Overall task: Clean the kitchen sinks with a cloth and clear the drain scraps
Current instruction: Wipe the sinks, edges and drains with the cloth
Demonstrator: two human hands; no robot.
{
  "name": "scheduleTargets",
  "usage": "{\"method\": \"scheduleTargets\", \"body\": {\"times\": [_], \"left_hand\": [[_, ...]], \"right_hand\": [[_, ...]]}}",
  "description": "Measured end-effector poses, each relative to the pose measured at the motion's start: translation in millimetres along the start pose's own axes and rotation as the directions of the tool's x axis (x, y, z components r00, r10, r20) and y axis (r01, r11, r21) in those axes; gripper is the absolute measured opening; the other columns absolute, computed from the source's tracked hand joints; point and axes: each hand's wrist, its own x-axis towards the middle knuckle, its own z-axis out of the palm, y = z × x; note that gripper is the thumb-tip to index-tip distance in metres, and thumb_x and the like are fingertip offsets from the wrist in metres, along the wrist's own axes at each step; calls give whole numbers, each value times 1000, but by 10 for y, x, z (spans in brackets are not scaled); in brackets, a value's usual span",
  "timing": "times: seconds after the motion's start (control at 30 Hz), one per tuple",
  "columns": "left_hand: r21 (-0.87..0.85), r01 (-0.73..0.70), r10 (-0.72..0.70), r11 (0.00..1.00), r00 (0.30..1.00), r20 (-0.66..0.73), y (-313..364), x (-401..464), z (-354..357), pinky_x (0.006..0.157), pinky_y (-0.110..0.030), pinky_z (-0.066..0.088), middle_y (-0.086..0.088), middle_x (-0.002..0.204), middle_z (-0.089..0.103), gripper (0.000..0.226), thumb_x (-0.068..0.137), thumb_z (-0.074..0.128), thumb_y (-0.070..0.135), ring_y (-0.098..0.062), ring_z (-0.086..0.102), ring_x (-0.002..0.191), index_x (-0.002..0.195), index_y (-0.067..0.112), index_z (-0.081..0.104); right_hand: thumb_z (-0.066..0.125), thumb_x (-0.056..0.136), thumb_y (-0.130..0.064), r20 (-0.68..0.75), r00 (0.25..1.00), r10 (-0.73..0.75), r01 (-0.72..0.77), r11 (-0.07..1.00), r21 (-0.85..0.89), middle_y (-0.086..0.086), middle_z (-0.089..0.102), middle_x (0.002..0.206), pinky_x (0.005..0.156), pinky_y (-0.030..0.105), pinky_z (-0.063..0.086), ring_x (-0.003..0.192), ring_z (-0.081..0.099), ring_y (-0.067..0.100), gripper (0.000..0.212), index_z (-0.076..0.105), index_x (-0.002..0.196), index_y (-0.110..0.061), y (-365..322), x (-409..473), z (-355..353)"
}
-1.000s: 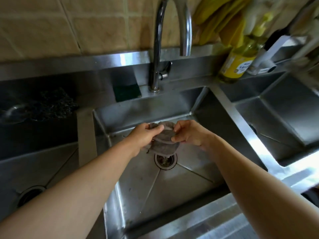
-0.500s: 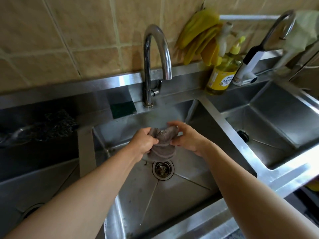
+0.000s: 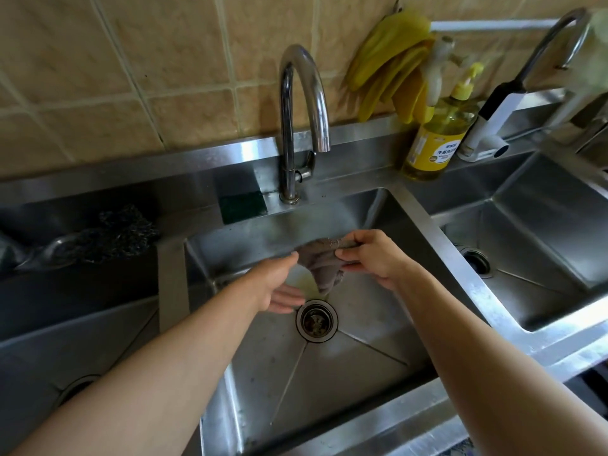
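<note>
- Grey cloth [image 3: 324,266] hangs bunched over the middle sink [image 3: 362,350], above and just behind the drain strainer [image 3: 316,320].
- Right hand [image 3: 370,258]: grip pinched on the cloth's upper right edge.
- Left hand [image 3: 279,284]: thumb tip touches the cloth's left edge; fingers relaxed below it, grip loose.
- Chrome faucet [image 3: 301,123] stands at the sink's back rim; green sponge [image 3: 242,203] left of its base, dish soap bottle [image 3: 434,139] at the back right corner.
</note>
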Motion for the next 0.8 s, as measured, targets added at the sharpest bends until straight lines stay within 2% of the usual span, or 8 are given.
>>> {"method": "scheduleTargets", "body": {"times": [0.07,0.13,0.27,0.37,0.5,0.63,0.7,0.8], "left_hand": [[-160,111,-83,981,982,170,50,4,52,74,-37,51,-24,104,65,56,90,39,63,-30,65,87,126,20,38],[-331,176,-96,927,965,244,89,46,99,80,-37,50,-26,99,63,61,87,46,62,-32,65,90,114,7,45],[-459,138,-65,878,983,172,106,116,182,78,-38,49,-20,98,62,34,93,54,32,-30,62,84,111,3,54],[-474,87,-30,876,991,127,64,129,193,70,-36,52,-14,84,63,8,94,49,11,-24,61,73,93,5,55],[-516,-120,162,848,986,37,20,142,155,52,-30,55,-12,85,61,22,91,45,-8,-20,58,72,94,12,56],[-254,-465,465,848,883,-64,24,158,112,69,-35,54,-7,92,62,41,83,46,-21,-26,58,94,88,17,58],[-76,-556,556,828,831,-19,31,136,91,58,-29,55,-8,95,58,40,80,45,-24,-24,56,92,83,15,53],[90,-601,597,794,799,72,49,83,71,51,-18,51,-11,102,54,38,80,49,-21,-17,57,82,94,14,52]], "right_hand": [[54,85,11,68,997,-28,27,999,20,4,59,75,65,21,52,74,59,12,24,56,74,-11,-31,-12,-19],[52,83,14,145,989,-32,25,999,45,2,59,69,62,20,49,70,59,11,28,55,71,-11,-57,-22,-27],[48,83,16,242,970,-11,-18,993,117,5,60,72,64,23,53,73,60,15,29,54,71,-10,-60,-32,-78],[49,87,12,199,979,35,-63,989,135,7,61,81,64,25,55,78,61,18,25,55,78,-11,-28,-15,-130],[57,88,4,35,994,106,-111,976,189,12,61,90,68,33,57,83,64,25,17,49,93,-11,34,50,-130],[60,89,-3,-70,983,169,-159,979,129,14,59,94,52,28,58,73,63,20,13,49,91,-9,76,101,-19],[60,89,-4,-102,975,196,-186,977,101,13,59,94,45,25,55,71,61,18,9,54,87,-9,84,138,36],[64,86,-4,-140,967,212,-213,977,11,15,62,94,49,26,53,67,60,19,13,62,98,0,60,168,62]]}}
